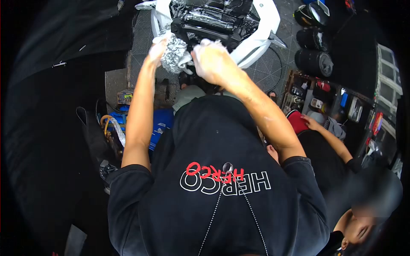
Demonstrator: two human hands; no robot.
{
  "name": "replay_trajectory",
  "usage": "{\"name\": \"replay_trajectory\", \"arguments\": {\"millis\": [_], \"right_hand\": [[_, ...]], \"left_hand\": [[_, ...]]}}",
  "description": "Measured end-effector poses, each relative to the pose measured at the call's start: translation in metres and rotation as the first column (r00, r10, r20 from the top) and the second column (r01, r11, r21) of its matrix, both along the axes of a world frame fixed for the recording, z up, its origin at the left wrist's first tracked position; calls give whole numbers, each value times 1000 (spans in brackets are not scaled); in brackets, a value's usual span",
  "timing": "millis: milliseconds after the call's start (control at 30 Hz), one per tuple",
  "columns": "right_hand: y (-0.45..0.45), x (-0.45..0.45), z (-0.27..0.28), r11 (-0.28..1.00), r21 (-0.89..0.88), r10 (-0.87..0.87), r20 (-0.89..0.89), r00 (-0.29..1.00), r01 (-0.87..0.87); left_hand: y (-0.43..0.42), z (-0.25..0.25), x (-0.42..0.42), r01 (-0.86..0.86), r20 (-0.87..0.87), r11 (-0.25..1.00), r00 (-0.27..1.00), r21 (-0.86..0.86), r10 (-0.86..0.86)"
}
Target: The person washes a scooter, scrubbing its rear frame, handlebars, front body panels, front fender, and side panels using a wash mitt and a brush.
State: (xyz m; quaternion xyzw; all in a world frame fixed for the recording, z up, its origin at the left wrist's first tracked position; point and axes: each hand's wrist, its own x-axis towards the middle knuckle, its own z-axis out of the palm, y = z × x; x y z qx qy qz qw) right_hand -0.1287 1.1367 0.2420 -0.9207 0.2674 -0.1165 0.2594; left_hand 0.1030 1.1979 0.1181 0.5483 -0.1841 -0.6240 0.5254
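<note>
My left hand [158, 48], streaked with white foam, grips the left side of a part wrapped in crumpled silver foil [173, 54]. My right hand [209, 61] is closed, its back covered in suds. What its fingers hold, if anything, is hidden from above. Between the two hands a wet, pale scrap like a cloth [186, 60] lies against the foil. Just beyond both hands is a white-panelled motor vehicle [253, 46], its dark inner parts [209, 19] exposed and spotted with foam.
Dark round containers [314, 64] stand at the right. Below them, a shelf [294, 83] holds bottles and small items. Another person's hand [314, 123] touches a red item [297, 121] at my right. A blue item [160, 123] lies by my left forearm. Grey grid matting [273, 64] covers the floor.
</note>
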Motion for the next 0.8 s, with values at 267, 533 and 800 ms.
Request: {"name": "replay_trajectory", "arguments": {"millis": [267,533,800], "right_hand": [[15,37,7,913,176,-381,48,923,367],[20,45,-10,829,136,-559,219,800,542],[82,24,36,722,408,-681,277,678,558]], "left_hand": [[25,7,58,-397,-551,892,804,-216,225],[35,2,97,-521,-601,843,719,-133,349],[-18,-13,38,441,846,776,489,-451,214]]}}
